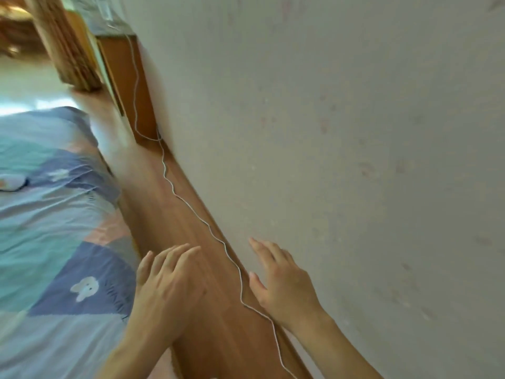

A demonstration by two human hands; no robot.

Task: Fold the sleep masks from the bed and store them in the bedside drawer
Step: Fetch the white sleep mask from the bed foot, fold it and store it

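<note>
My left hand [166, 280] hovers over the wooden floor strip beside the bed, fingers spread, holding nothing. My right hand [284, 280] is held out near the wall, also open and empty. On the bed [49, 214], with its blue, teal and pink patchwork cover, a pale sleep mask [12, 181] with a dark strap lies at the far left edge, partly cut off. A wooden bedside cabinet [128, 86] stands against the wall beyond the bed; no drawer front can be made out.
A thin white cable [191, 209] runs along the floor from the cabinet to below my right arm. The beige wall [355, 132] fills the right side. A brown curtain [65, 45] hangs at the upper left.
</note>
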